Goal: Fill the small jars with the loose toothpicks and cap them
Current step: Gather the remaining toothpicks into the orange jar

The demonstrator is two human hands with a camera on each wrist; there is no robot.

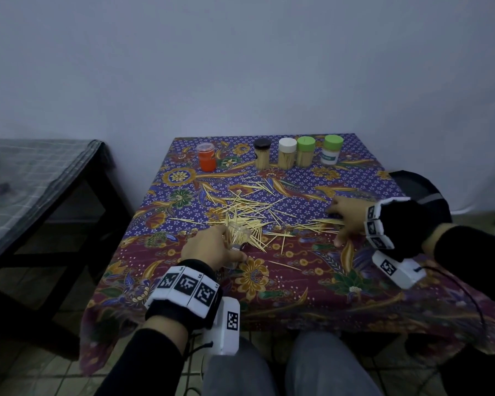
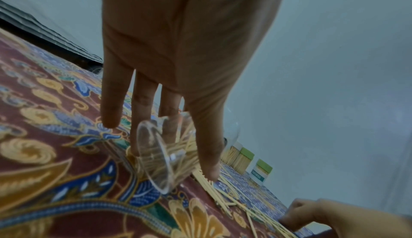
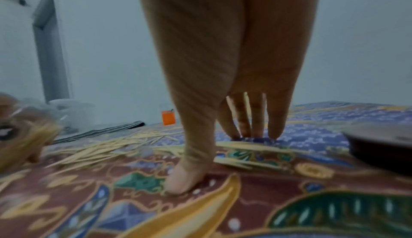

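At far left, a bench draped in checked cloth stands apart from the counter, which is covered in a floral batik cloth. The left hand holds a clear jar tipped on its side at the near edge of the loose toothpicks; its grip is wrapped round the jar, thumb on one side and fingers on the other, and the jar already looks partly full. In the left wrist view the jar's clear base faces the camera, with the mouth turned toward the pile.

Along the far edge stand an orange jar, a black-capped jar, a white-capped jar and two green-capped jars, all upright and closed; at least three show toothpicks inside.

At right, the right hand is spread flat on the cloth, its grip released, fingertips pressing down beyond a sheaf of toothpicks and thumb planted nearer. A dark round lid-like object lies just beside it; what it is cannot be told.

The step in hand appears to be sweeping sticks toward the jar. It would go best with the sticks raked parallel, gathered into a tidy bundle, and fed lengthwise into a mouth held low and steady.
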